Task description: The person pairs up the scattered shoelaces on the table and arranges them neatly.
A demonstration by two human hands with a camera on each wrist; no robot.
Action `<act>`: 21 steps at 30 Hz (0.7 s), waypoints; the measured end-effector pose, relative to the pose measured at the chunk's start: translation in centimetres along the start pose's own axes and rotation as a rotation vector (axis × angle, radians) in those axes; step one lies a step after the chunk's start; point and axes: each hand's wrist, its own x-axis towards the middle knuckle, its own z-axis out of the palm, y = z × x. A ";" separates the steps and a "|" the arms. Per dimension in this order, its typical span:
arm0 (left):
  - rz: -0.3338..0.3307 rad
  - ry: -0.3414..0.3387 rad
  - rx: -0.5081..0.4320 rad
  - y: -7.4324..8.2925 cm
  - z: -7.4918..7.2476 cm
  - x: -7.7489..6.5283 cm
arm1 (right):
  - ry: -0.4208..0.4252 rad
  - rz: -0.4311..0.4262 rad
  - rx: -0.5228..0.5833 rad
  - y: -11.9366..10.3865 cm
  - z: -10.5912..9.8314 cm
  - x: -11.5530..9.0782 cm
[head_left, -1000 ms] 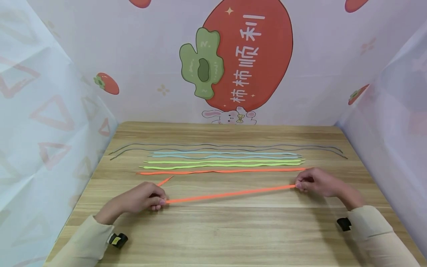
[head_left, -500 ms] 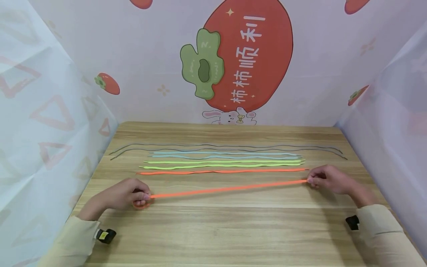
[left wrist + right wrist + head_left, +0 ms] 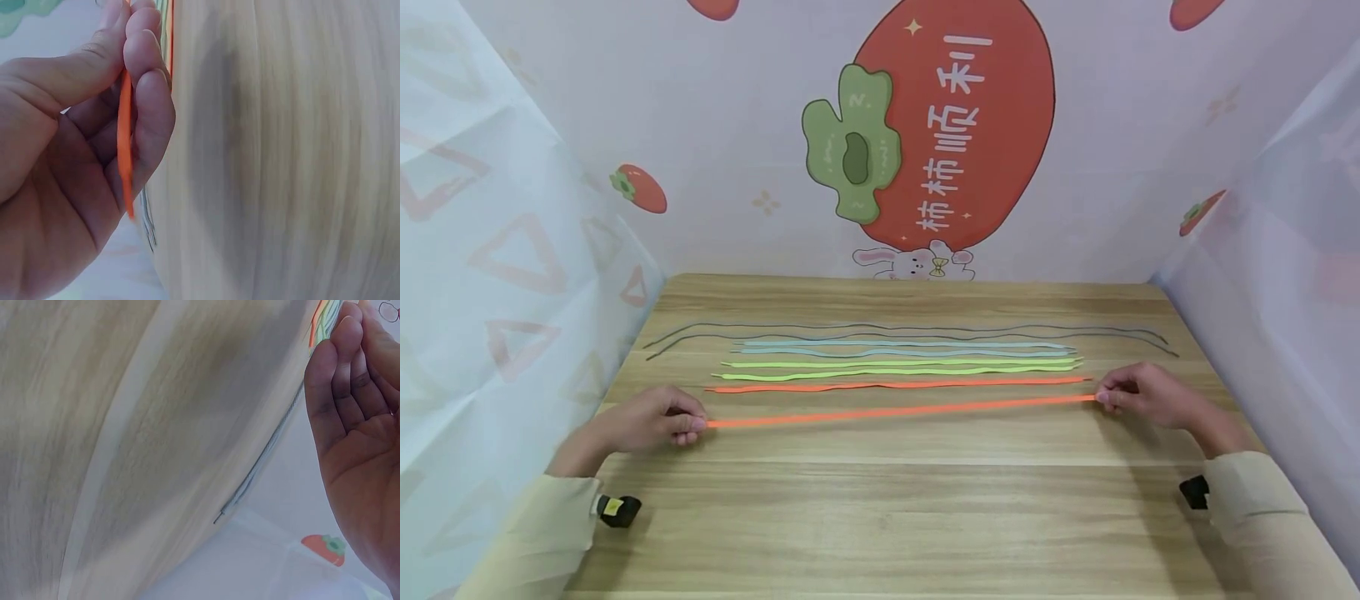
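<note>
An orange shoelace (image 3: 895, 412) is stretched nearly straight between both hands, a little above the table. My left hand (image 3: 658, 421) pinches it near its left end between thumb and fingers; in the left wrist view the short orange tail (image 3: 125, 144) runs down across the palm. At the other end, my right hand (image 3: 1150, 396) pinches the lace between thumb and fingertips, its tip hidden by them. Just behind lies a second orange shoelace (image 3: 880, 386), flat on the wood. The held lace slants slightly, its right end nearer to that one.
Beyond the orange lace lie two yellow-green shoelaces (image 3: 895, 364), then two light blue shoelaces (image 3: 902, 343) and two longer dark thin laces (image 3: 865, 326), all roughly parallel. The wooden table (image 3: 880, 517) meets a printed backdrop (image 3: 737, 150) at the back, with white sheets at both sides.
My left hand has moved left and away from me, sliding toward the lace's end. My right hand has shifted right and slightly farther back. The held lace now spans wider, nearer the lying orange one.
</note>
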 end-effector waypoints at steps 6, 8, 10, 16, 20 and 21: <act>-0.036 0.029 -0.004 -1.6 -1.2 -0.6 | 0.004 0.048 -0.032 0.5 -0.3 0.1; -0.045 0.039 0.002 -1.9 -1.5 -0.6 | 0.000 0.083 -0.045 0.7 -0.4 0.2; -0.062 0.047 0.004 -2.2 -1.7 -0.6 | -0.004 0.117 -0.055 0.9 -0.5 0.3; -0.158 0.059 0.107 -2.5 -2.0 -0.1 | -0.040 0.177 -0.078 1.5 -0.5 0.9; -0.237 0.088 0.200 -2.4 -2.0 0.4 | -0.057 0.197 -0.095 1.5 -0.3 1.6; -0.253 0.098 0.215 -2.3 -1.9 0.4 | -0.064 0.196 -0.098 1.4 -0.3 1.8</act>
